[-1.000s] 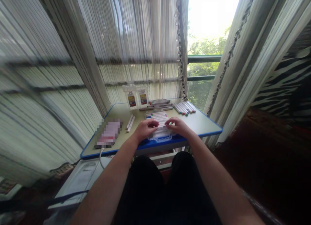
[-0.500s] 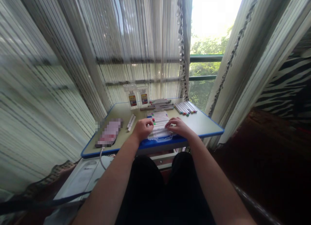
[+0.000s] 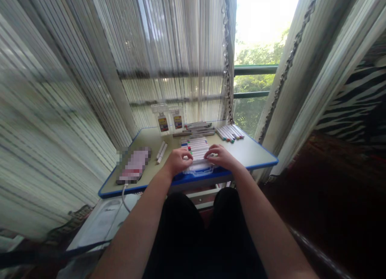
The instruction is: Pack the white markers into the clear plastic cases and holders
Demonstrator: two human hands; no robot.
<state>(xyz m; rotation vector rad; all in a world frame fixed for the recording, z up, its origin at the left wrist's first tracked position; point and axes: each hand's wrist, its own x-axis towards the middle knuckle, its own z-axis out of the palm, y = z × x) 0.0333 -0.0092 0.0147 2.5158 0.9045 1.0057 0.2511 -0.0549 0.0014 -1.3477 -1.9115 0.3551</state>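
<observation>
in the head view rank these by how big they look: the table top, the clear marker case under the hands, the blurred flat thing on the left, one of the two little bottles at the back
1. table top
2. blurred flat thing and clear marker case: look about alike, and the left hand and right hand cover part of the case, so unranked
3. bottle, though it stands farthest back

A blue-edged beige table (image 3: 250,152) holds white markers (image 3: 230,133) with coloured caps, beside zebra-striped fabric (image 3: 358,106).

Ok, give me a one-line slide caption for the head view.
Both hands, left hand and right hand, rest on a clear case of markers at the near edge of a blue-rimmed table by a curtained window.
</observation>
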